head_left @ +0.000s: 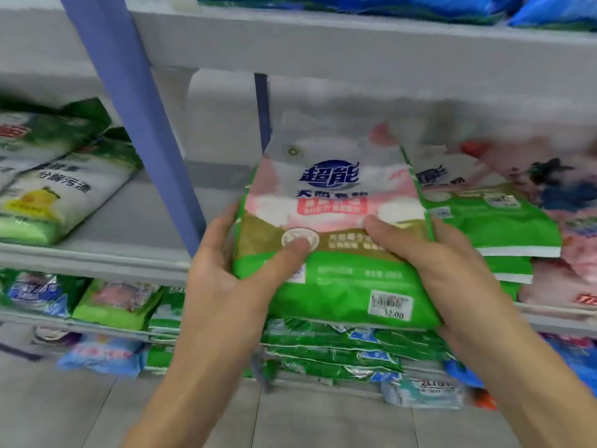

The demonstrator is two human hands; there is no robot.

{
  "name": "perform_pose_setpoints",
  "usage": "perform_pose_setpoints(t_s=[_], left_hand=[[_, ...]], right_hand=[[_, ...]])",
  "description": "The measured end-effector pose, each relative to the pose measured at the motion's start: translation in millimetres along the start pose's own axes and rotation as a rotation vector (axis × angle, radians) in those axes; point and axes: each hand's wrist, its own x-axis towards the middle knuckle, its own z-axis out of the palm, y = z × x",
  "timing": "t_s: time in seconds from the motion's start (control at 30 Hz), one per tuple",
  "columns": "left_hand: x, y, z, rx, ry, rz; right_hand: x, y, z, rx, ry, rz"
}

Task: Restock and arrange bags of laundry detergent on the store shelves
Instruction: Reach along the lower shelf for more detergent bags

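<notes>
A green, pink and white detergent bag (336, 286) with a blue logo and a white price sticker is held in front of the middle shelf (97, 257). My left hand (232, 273) grips its left edge, thumb lying across the front. My right hand (433, 253) grips its right edge, thumb on the front, fingers hidden behind the bag. Right beside it, a stack of matching green and white bags (491, 227) lies on the same shelf.
A blue upright post (135, 118) divides the shelving. Green and white bags (58, 182) lie on the left bay. Pink bags (562, 195) sit at far right. The lower shelf holds green bags (339, 347); blue bags (420, 4) fill the top shelf. Grey floor lies below.
</notes>
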Motion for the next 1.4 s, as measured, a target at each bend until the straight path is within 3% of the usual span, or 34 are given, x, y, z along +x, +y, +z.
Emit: perform_pose_setpoints(t_s=[0.2,0.4,0.53,0.63,0.73,1.0,1.17,1.4], left_hand=[[56.2,-5.8,28.2,0.305,0.122,0.068],[62.5,-6.1,28.4,0.760,0.224,0.140],[55.0,-15.0,26.5,0.683,0.204,0.157],[57.3,-13.6,23.5,0.662,0.155,0.148],[64.8,-13.5,23.5,0.786,0.131,0.157],[53.9,-15.3,21.8,0.739,0.144,0.084],[48.3,-6.8,14.9,0.801,0.051,0.083],[17.0,7.1,-8.6,0.993,-0.146,0.170]], right_hand=[[59.1,-23.1,13.5,-0.411,0.070,-0.139],[39.6,-6.5,21.4,-0.698,0.082,-0.215],[35.5,-7.7,18.4,-0.790,-0.013,-0.185],[50.1,-11.4,13.0,-0.607,-0.066,-0.178],[56.3,-5.4,17.7,-0.537,-0.071,-0.161],[36.2,3.6,31.1,-0.807,0.162,-0.199],[8.2,10.7,22.7,-0.791,0.201,-0.255],[-17.8,12.0,4.6,-0.918,0.082,-0.316]])
